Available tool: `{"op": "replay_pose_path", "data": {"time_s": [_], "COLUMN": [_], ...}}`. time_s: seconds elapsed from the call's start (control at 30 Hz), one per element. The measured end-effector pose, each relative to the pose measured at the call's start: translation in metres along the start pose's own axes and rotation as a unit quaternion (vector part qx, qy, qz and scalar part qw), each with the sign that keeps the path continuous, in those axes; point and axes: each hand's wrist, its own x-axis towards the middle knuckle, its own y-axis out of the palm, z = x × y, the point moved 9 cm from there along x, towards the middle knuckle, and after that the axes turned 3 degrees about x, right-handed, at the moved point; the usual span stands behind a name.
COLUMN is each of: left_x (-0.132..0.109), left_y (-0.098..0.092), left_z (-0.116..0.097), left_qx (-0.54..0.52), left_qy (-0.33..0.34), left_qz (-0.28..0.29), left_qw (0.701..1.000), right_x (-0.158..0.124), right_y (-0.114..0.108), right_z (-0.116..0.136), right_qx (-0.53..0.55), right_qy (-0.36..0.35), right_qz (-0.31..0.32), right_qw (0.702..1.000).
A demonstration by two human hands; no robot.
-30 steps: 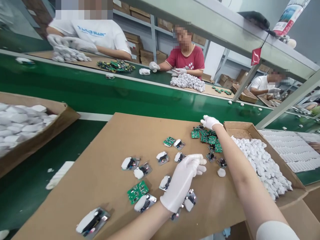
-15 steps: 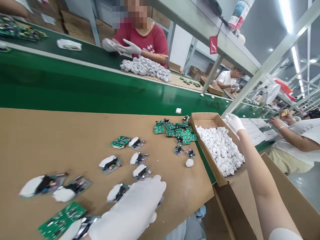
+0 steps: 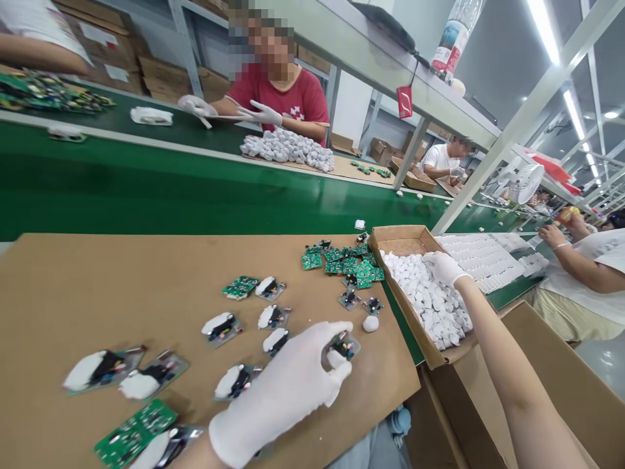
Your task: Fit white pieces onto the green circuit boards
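My left hand (image 3: pixel 317 365), in a white glove, is closed around the edge of a small circuit board (image 3: pixel 346 346) just over the brown board surface. Black and coloured parts on the circuit board face up between thumb and fingers. In a cardboard box (image 3: pixel 400 236) on the right, my gloved right hand (image 3: pixel 445 268) has its fingers bent down into a heap of white lumps (image 3: pixel 430 303); what its fingertips hold blends with the heap. One white lump (image 3: pixel 370 324) lies alone beside the left hand. Circuit boards with white lumps on them (image 3: pixel 222 327) lie to the left.
A pile of green circuit boards (image 3: pixel 349 260) lies by the box. Behind runs a green conveyor belt (image 3: pixel 195 202). Across it a person in a red shirt (image 3: pixel 303 98) works near a white heap (image 3: pixel 288 148). White strips (image 3: pixel 481 257) lie beyond the box; another person (image 3: pixel 581 260) is at right.
My right hand has moved from the box's far rim down into the white lumps. My left hand has lifted a little and now shows a circuit board in its grip. The view has shifted slightly.
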Motion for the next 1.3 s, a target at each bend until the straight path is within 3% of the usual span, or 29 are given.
{"op": "replay_pose_path", "data": {"time_s": [0.1, 0.3, 0.4, 0.5, 0.63, 0.7, 0.8, 0.87, 0.97, 1.07, 1.2, 1.3], "left_x": [0.001, 0.001, 0.001, 0.000, -0.001, -0.001, -0.002, -0.003, -0.003, -0.004, -0.005, -0.007], "left_y": [-0.004, 0.008, 0.006, 0.005, 0.012, 0.015, 0.019, 0.020, 0.019, 0.018, 0.019, 0.017], "left_z": [0.001, 0.007, 0.002, -0.004, -0.006, -0.006, -0.006, -0.007, -0.004, -0.004, -0.015, -0.017], "left_qx": [-0.125, -0.228, -0.267, -0.356, -0.428, -0.423, -0.411, -0.425, -0.474, -0.517, -0.558, -0.560], "left_qy": [-0.067, -0.081, -0.059, -0.059, -0.086, -0.092, -0.097, -0.090, -0.080, -0.060, -0.013, -0.012], "left_qz": [0.026, 0.091, 0.081, 0.076, 0.080, 0.090, 0.109, 0.118, 0.107, 0.101, 0.125, 0.113], "left_qw": [0.990, 0.966, 0.959, 0.930, 0.896, 0.897, 0.900, 0.893, 0.870, 0.848, 0.820, 0.821], "right_x": [-0.003, -0.016, -0.027, -0.051, -0.110, -0.142, -0.175, -0.186, -0.194, -0.202, -0.216, -0.224], "right_y": [-0.001, -0.010, -0.025, -0.048, -0.071, -0.069, -0.049, -0.043, -0.045, -0.048, -0.050, -0.056], "right_z": [0.000, 0.001, -0.001, 0.010, 0.072, 0.120, 0.176, 0.193, 0.191, 0.184, 0.192, 0.204], "right_qx": [0.017, 0.109, 0.191, 0.278, 0.371, 0.443, 0.543, 0.580, 0.605, 0.604, 0.544, 0.489], "right_qy": [0.013, 0.024, 0.034, 0.029, -0.035, -0.097, -0.140, -0.164, -0.170, -0.151, -0.160, -0.196], "right_qz": [-0.016, -0.075, -0.133, -0.192, -0.204, -0.151, -0.028, -0.008, -0.069, -0.129, -0.166, -0.203], "right_qw": [1.000, 0.991, 0.972, 0.941, 0.905, 0.878, 0.828, 0.798, 0.774, 0.772, 0.807, 0.825]}}
